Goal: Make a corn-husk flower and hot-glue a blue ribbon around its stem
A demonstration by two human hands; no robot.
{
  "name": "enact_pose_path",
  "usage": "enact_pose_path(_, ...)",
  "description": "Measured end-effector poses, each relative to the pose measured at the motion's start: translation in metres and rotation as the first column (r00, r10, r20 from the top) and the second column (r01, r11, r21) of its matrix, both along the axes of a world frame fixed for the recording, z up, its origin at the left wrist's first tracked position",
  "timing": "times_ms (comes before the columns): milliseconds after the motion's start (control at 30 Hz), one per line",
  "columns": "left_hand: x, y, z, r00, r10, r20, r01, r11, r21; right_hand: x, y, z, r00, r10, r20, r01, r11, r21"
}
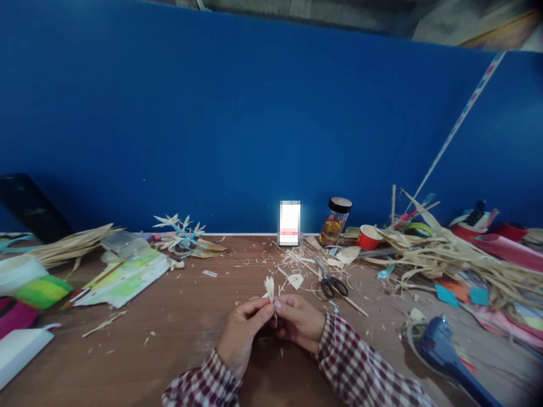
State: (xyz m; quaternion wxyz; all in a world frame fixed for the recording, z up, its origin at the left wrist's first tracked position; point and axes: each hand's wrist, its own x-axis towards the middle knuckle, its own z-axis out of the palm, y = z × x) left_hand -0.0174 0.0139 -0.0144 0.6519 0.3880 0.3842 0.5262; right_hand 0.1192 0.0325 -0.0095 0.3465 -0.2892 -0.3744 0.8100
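Between the thumb and fingers of my left hand (244, 328) is a small pale dried-husk flower (270, 287), its narrow petals pointing up. My right hand (300, 320) meets it at the base, thumb and fingertips pinched together. A thin pale strip (279, 291) sticks up by the right thumb; where its lower end goes is hidden by the fingers. Both hands are closed just above the brown table (182, 339). Beyond the right hand lie black-handled scissors (333, 284), with a thin stick (354, 305) alongside and husk scraps around them.
At the right are a blue glue gun (445, 345) and a heap of husk strips (441, 251). A lidded jar (335, 220) and red paper cup (369, 237) stand behind. Blue-stemmed husk flowers (182, 237) and a painted sheet (127, 277) lie left. A blue partition (237, 124) closes the back.
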Motion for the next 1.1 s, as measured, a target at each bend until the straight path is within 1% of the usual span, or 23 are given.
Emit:
enact_pose_path(133, -0.001, 0.002, -0.004, 0.997, 0.047, 0.06, -0.041, 0.994, -0.098, -0.001, 0.0, -0.003, 1.0, -0.022, 0.015, 0.022, 1.0, 0.0)
enact_pose_path(233, 0.0, 0.001, -0.001, 0.995, 0.028, 0.097, -0.017, 0.993, -0.116, -0.001, -0.001, -0.005, 1.0, -0.027, 0.012, 0.027, 1.0, 0.005)
enact_pose_path(433, 0.001, -0.001, 0.011, 0.988, -0.056, 0.141, 0.07, 0.993, -0.094, -0.001, -0.001, -0.004, 1.0, 0.02, -0.011, -0.02, 1.0, 0.012)
enact_pose_path(533, 0.001, -0.003, 0.014, 0.987, -0.077, 0.143, 0.088, 0.994, -0.07, 0.0, -0.001, -0.005, 1.0, 0.019, -0.009, -0.019, 1.0, 0.011)
enact_pose_path(700, 0.004, -0.004, 0.009, 0.992, -0.02, 0.126, 0.026, 0.999, -0.044, 0.0, -0.001, -0.008, 1.0, 0.019, -0.016, -0.019, 1.0, 0.009)
enact_pose_path(800, 0.004, -0.004, 0.005, 0.997, 0.005, 0.075, -0.003, 1.0, -0.016, 0.0, -0.001, -0.006, 0.999, 0.029, -0.034, -0.029, 1.0, -0.005)
enact_pose_path(867, 0.003, -0.003, 0.004, 0.998, -0.02, 0.066, 0.019, 1.0, 0.008, 0.001, -0.001, -0.002, 0.997, 0.049, -0.053, -0.05, 0.999, -0.018)
enact_pose_path(967, 0.001, -0.001, 0.007, 0.99, -0.096, 0.101, 0.096, 0.995, 0.004, 0.002, -0.001, 0.003, 0.993, 0.081, -0.082, -0.084, 0.996, -0.027)
enact_pose_path(1033, 0.0, 0.0, 0.007, 0.989, -0.101, 0.113, 0.104, 0.994, -0.02, 0.002, -0.002, 0.004, 0.991, 0.1, -0.089, -0.103, 0.994, -0.029)
enact_pose_path(1100, 0.0, 0.0, 0.006, 0.991, -0.071, 0.115, 0.077, 0.996, -0.048, 0.001, -0.002, 0.003, 0.993, 0.09, -0.083, -0.092, 0.996, -0.019)
